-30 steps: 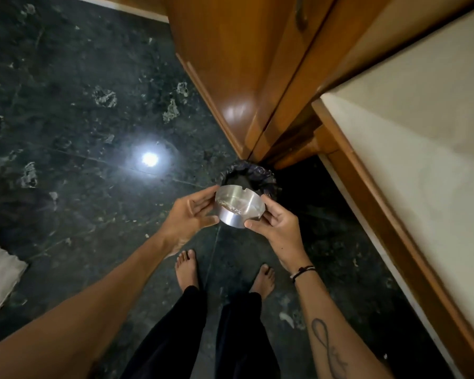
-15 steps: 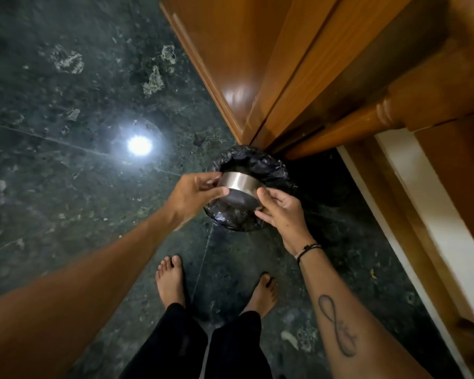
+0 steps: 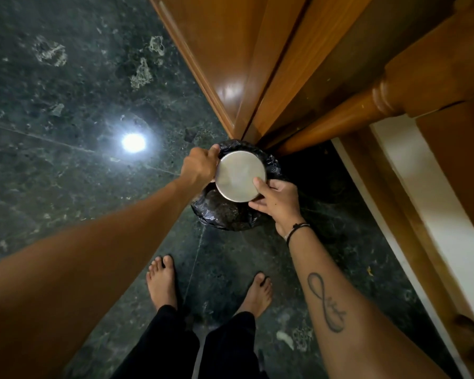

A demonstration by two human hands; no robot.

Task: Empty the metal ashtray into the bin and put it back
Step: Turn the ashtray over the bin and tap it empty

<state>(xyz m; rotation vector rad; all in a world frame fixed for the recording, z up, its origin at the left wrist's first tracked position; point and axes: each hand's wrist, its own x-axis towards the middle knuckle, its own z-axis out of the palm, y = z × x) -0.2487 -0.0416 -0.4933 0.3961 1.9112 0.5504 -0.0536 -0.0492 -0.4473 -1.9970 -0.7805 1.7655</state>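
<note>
Above black-lined bin [image 3: 225,214], hands-held upturned ashtray [image 3: 240,177].

I'm standing in a home, most likely a bedroom. The floor [image 3: 66,105] is polished dark green marble that mirrors a ceiling light [image 3: 133,142]. A varnished wooden wardrobe [image 3: 225,50] rises at the far side, and a wooden bed frame [image 3: 394,99] with a turned post and pale mattress [image 3: 427,187] runs along the right. My 2 bare feet [image 3: 162,280] are on the stone.
</note>
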